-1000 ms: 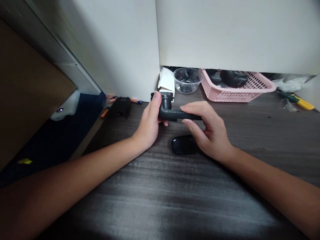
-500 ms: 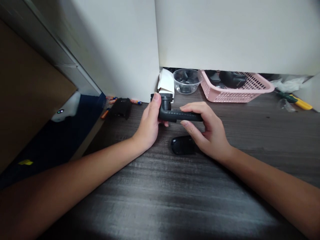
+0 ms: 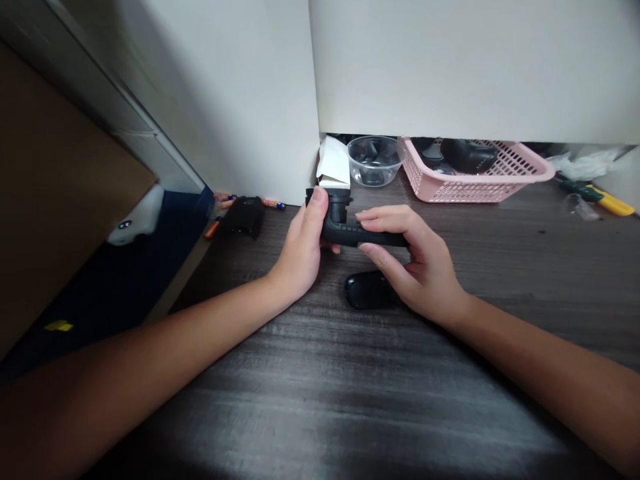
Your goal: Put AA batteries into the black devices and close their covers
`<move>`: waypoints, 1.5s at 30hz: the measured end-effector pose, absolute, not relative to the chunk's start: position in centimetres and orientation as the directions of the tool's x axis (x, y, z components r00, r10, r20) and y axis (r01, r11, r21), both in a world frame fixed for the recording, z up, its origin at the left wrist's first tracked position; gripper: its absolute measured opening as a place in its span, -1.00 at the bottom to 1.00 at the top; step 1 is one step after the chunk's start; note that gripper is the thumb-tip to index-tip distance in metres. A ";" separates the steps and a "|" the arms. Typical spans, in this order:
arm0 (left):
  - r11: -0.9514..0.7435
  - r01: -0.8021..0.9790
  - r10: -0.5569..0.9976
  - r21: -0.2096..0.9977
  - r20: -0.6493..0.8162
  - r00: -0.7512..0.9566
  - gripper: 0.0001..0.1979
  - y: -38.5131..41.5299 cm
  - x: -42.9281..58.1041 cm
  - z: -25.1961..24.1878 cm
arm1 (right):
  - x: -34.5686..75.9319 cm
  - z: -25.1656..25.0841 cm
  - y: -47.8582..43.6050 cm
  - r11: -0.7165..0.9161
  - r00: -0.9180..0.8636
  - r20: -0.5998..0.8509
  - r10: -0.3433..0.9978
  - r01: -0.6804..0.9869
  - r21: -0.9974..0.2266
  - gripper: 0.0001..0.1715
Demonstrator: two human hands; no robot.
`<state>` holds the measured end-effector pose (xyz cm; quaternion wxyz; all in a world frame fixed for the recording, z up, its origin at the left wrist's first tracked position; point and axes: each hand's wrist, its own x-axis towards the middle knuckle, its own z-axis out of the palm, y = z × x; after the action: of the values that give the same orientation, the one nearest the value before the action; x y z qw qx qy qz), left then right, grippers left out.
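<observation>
Between my hands, above the table, is a black L-shaped device [image 3: 345,233] with a ribbed round head and a long handle-like body. My left hand [image 3: 305,247] is closed around its head end, thumb pressed on the top and the other fingers mostly hidden behind. On the body's other end, my right hand [image 3: 415,257] has fingers along the upper side and the thumb below. A glossy black oval piece [image 3: 367,291] lies on the table under my right hand, which partly covers it.
At the back stand a white box [image 3: 333,162], a clear plastic bowl [image 3: 375,163] and a pink basket [image 3: 467,190] holding black items. Yellow-handled pliers [image 3: 613,201] lie far right. Near the left edge are a black piece [image 3: 243,217] and several batteries [image 3: 273,204]. White panels rise behind.
My right fingers have slid slightly left along the device's body. The whole view has shifted a little; both hands keep their hold.
</observation>
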<state>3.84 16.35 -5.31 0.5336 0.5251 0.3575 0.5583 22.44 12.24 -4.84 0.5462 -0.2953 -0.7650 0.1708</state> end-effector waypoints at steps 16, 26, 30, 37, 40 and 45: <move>-0.182 -0.227 0.968 0.957 0.215 0.131 -0.40 16.4 3.8 -5.3 | 22.7 -4.4 12.1 0.761 -0.269 0.714 0.646 0.301 -0.575 -0.65; -0.179 -0.199 0.969 0.964 0.207 0.132 -0.42 16.3 3.7 -5.3 | 23.1 -4.1 12.1 0.747 -0.282 0.699 0.657 0.375 -0.550 -0.70; -0.172 -0.188 0.971 0.967 0.198 0.131 -0.42 16.3 3.6 -5.3 | 23.2 -4.0 12.2 0.739 -0.283 0.692 0.664 0.386 -0.552 -0.72; -0.167 -0.191 0.972 0.967 0.194 0.132 -0.43 16.2 3.7 -5.1 | 22.7 -4.7 12.2 0.725 -0.213 0.707 0.674 0.373 -0.579 -0.72; -0.172 -0.202 0.971 0.964 0.200 0.129 -0.40 16.2 3.9 -5.0 | 22.6 -5.3 12.6 0.671 -0.088 0.692 0.716 0.357 -0.649 -0.44; -0.182 -0.234 0.971 0.955 0.212 0.111 -0.38 16.2 4.1 -4.9 | 22.9 -5.8 13.5 0.552 -0.052 0.562 0.825 0.280 -0.785 -0.25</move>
<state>4.13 16.15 -4.88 0.5329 0.5209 0.3540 0.5651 22.94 13.46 -5.76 0.5570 -0.4047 -0.6826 0.2450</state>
